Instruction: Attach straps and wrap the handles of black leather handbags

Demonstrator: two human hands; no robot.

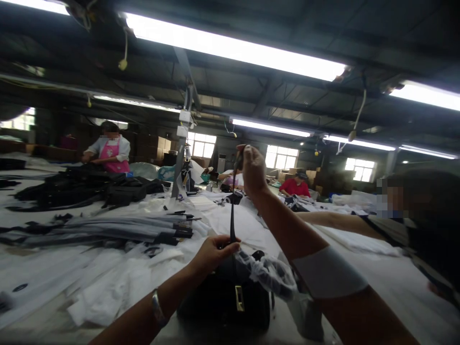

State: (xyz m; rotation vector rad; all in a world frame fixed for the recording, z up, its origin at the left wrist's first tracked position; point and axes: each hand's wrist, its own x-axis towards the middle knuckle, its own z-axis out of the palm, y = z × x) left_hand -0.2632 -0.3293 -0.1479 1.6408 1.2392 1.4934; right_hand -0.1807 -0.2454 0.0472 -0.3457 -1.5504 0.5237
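Note:
A black handbag (208,306) stands on the table right in front of me, a gold-coloured metal fitting (237,291) on its front. From the bag a narrow black strap (232,215) stretches upward. High up, my right hand (254,167) is closed around the strap's upper end. My left hand (215,251) pinches the same strap lower down, just above the bag. Beside the left fingers, a bag handle wrapped in clear plastic (275,275) arches to the right. The upper part of the bag is partly hidden behind my left hand.
Long strips wrapped in pale film (143,227) lie at the left, near crumpled white sheets (111,282). A heap of black bags (79,187) is farther back. A co-worker's arm (338,224) reaches in at the right. A post (178,167) rises mid-table; other people work beyond.

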